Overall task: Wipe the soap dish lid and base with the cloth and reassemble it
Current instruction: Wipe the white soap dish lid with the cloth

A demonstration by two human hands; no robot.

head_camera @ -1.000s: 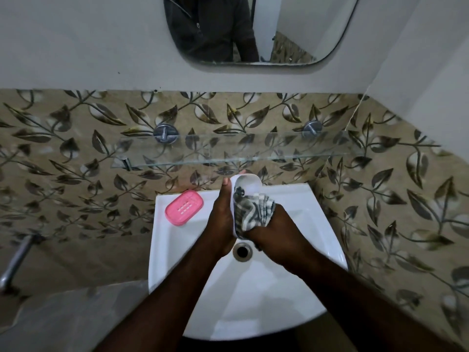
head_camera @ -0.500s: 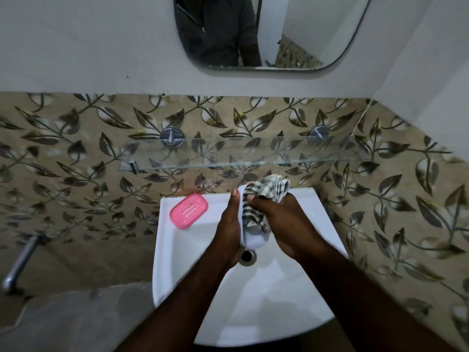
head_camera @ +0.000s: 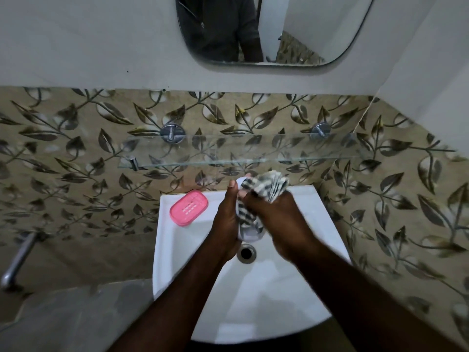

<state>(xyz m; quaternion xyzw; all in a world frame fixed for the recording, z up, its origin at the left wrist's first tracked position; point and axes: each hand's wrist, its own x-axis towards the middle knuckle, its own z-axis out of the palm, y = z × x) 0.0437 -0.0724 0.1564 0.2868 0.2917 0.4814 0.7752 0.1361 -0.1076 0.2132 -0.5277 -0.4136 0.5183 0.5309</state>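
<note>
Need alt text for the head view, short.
Over a white sink, the left hand holds a white soap dish part upright while the right hand rubs it with a checked cloth. A pink soap dish part lies on the sink's back left corner. Above are a glass shelf, leaf-patterned tiles and a mirror.

Both hands meet over the sink (head_camera: 324, 224), the left hand (head_camera: 225, 224) just left of the right hand (head_camera: 281, 222), the cloth (head_camera: 264, 189) and white dish piece (head_camera: 250, 233) between them. The slotted dish piece (head_camera: 189, 207) lies on the sink's back corner, left of the left hand; the drain (head_camera: 246, 253) sits just below both hands, the glass shelf (head_camera: 253, 151) beyond them
</note>
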